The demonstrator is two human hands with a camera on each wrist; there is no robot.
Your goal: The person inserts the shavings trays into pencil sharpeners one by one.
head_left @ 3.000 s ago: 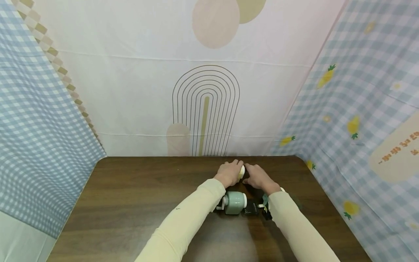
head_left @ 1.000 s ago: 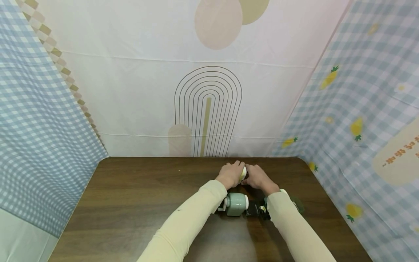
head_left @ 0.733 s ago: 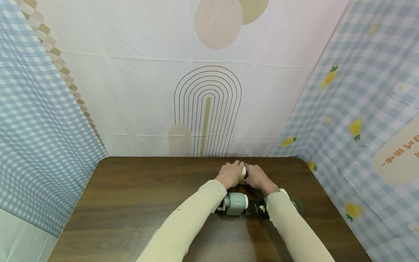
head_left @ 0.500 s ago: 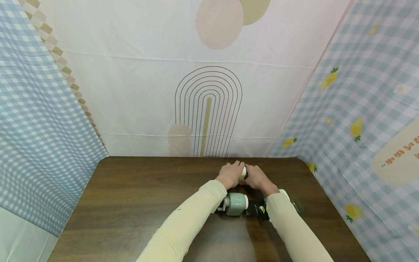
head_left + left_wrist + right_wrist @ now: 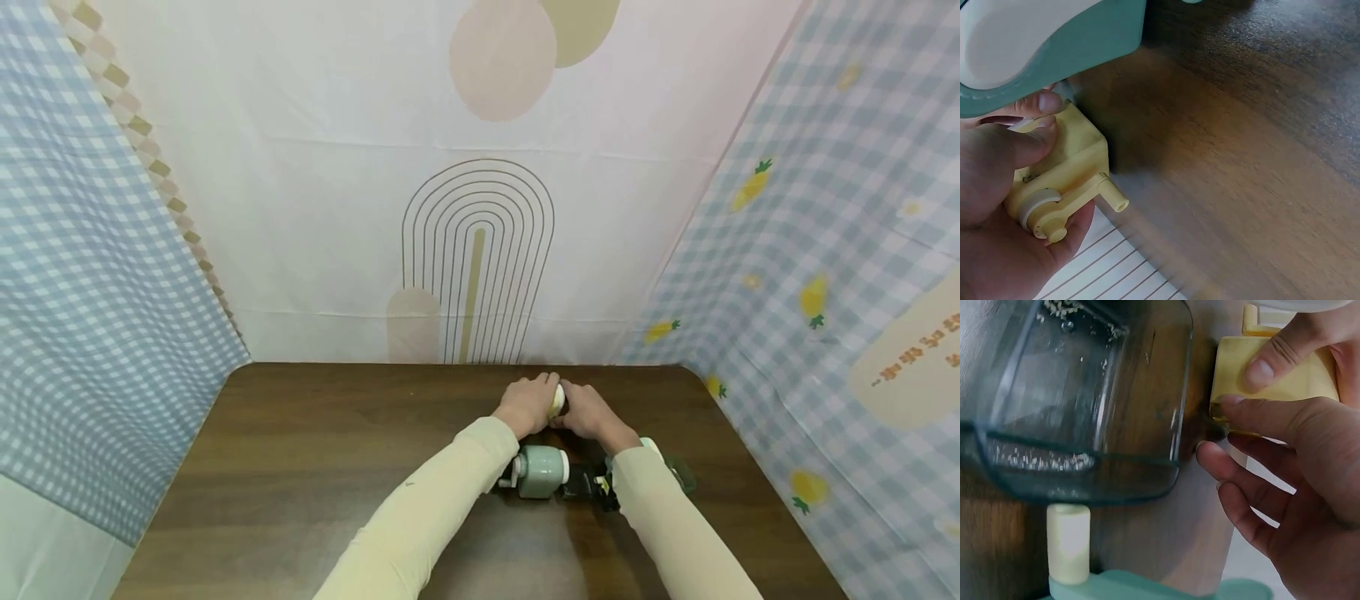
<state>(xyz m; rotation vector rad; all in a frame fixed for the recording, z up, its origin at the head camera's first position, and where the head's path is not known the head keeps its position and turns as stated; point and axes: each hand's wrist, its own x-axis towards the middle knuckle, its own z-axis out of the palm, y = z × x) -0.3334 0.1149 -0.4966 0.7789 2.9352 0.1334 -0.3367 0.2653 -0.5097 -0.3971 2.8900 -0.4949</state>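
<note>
A small yellow hand-crank pencil sharpener (image 5: 1079, 137), with its crank arm sticking out, is held by the left hand (image 5: 1004, 181), thumb over the top and palm underneath. In the head view the left hand wraps the left side of the yellow-and-white sharpener (image 5: 557, 402). From the other side the right hand (image 5: 1297, 469) pinches a corner of the yellow body, its index finger and thumb tips right at the edge. Its other fingers are loosely bent below. What lies between those fingertips is mostly hidden.
Nearer the body, a green sharpener (image 5: 542, 472) with a white end lies on the brown table (image 5: 315, 467). Beside it is a clear tray (image 5: 1141, 381) with whitish bits. More green parts (image 5: 681, 473) show by the right sleeve. Fabric hangs behind the table.
Since three seconds ago the right hand has closed in slightly on the sharpener, and the right forearm has shifted a little. Over the last second the hands stay almost still.
</note>
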